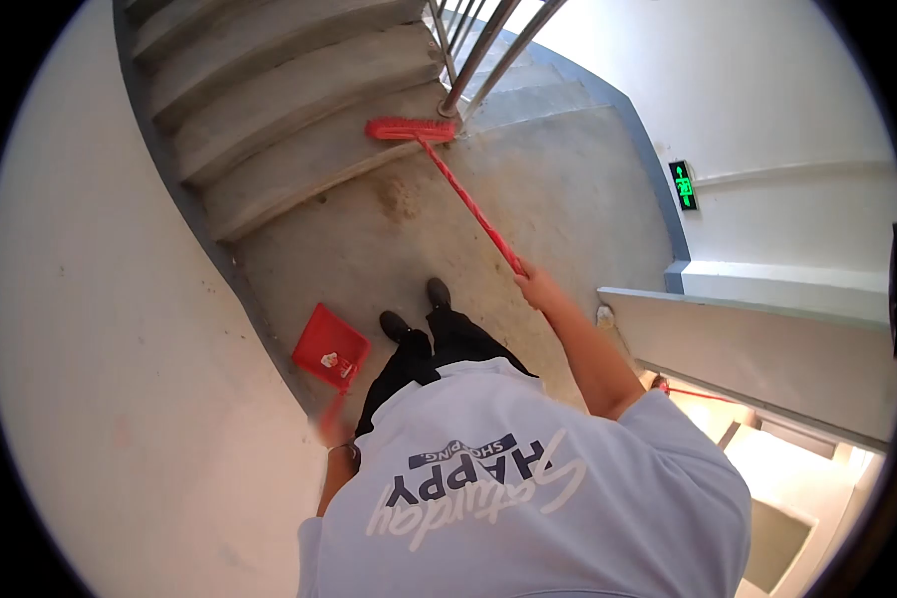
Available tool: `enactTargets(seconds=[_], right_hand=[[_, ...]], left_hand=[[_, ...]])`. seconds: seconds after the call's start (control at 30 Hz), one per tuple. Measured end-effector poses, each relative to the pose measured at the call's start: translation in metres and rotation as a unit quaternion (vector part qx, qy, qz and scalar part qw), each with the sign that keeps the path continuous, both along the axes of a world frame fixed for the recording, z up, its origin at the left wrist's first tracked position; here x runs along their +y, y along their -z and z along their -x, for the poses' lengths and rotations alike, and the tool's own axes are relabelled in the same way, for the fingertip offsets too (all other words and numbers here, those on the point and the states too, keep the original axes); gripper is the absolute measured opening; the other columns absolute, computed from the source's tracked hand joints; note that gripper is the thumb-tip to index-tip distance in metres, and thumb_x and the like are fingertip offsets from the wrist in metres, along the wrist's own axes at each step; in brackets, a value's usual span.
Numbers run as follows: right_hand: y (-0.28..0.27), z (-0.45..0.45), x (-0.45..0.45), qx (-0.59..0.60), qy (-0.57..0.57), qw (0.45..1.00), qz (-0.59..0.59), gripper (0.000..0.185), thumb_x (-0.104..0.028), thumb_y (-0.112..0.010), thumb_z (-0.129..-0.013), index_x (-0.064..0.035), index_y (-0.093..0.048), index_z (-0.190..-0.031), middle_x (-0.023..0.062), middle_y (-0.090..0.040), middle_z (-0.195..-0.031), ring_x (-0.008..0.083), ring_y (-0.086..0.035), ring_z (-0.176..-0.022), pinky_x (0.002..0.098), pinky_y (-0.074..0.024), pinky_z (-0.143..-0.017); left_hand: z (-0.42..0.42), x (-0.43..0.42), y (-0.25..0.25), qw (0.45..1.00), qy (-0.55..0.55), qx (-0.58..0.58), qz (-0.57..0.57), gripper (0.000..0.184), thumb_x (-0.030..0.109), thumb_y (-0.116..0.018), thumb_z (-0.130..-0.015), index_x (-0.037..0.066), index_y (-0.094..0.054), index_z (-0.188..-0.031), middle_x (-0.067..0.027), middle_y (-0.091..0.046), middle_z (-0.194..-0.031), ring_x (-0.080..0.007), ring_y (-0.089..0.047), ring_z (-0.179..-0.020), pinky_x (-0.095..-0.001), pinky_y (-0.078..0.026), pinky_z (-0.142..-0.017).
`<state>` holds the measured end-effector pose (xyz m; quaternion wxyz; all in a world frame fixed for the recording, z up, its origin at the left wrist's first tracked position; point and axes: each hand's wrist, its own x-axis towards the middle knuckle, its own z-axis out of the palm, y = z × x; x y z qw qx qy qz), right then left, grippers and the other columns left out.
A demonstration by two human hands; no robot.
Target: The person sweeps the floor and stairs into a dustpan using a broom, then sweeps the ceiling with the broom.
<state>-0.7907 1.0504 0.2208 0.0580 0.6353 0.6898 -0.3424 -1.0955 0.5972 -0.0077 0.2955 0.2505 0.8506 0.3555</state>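
My right hand (538,287) is closed around the red handle of a broom (478,214), its arm reaching forward. The red broom head (409,129) lies at the edge of a concrete step, close to the foot of the railing. Down at my left side, my left hand (336,429), blurred by motion, grips the handle of a red dustpan (319,334). That pan hangs or rests just left of my dark shoes (395,325), near the wall; whether it touches the floor I cannot tell. A pale sticker shows on it.
Curved concrete stairs (299,115) rise ahead on the left; more steps (538,100) lie beyond the metal railing (483,55). A white wall (120,329) borders my left. At right are a door (757,344) and a green exit sign (683,185). Brown dirt (399,196) marks the landing.
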Motion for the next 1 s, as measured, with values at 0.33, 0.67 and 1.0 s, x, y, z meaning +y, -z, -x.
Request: enactTargets(seconds=[0.33,0.67,1.0], right_hand=[[-0.014,0.040,0.020,-0.055,-0.054,0.996,-0.045,0.044,-0.020,-0.052,-0.082,-0.0180,-0.045,-0.125,0.0208,-0.059,-0.101,0.0369,-0.056,-0.095,0.0430,-0.0443,-0.081],[-0.109,-0.020,-0.019,-0.078,0.048,0.986,0.140,0.044,-0.020,-0.053,-0.082,-0.0201,-0.046,-0.126,0.0174,-0.062,-0.097,0.0331,-0.060,-0.087,0.0402,-0.0461,-0.076],[0.022,0.146,0.011,0.078,-0.243,0.966,-0.046,0.041,-0.025,-0.045,-0.085,-0.0254,-0.044,-0.126,0.0183,-0.060,-0.100,0.0365,-0.056,-0.093,0.0448,-0.0446,-0.078]], left_hand=[[-0.005,-0.004,-0.024,0.946,-0.203,-0.253,0.011,0.036,0.014,-0.067,-0.068,0.011,-0.061,-0.103,-0.0049,-0.060,-0.097,-0.0193,-0.058,-0.086,-0.0310,-0.049,-0.076],[-0.021,-0.022,-0.012,0.985,0.060,0.138,0.084,0.041,0.002,-0.059,-0.066,0.013,-0.061,-0.106,-0.0077,-0.062,-0.088,-0.0231,-0.061,-0.073,-0.0349,-0.050,-0.064],[-0.021,0.001,-0.042,0.974,-0.138,-0.141,-0.112,0.024,0.014,-0.060,-0.075,0.015,-0.061,-0.099,-0.0023,-0.057,-0.070,-0.0143,-0.051,-0.044,-0.0265,-0.040,-0.036]])
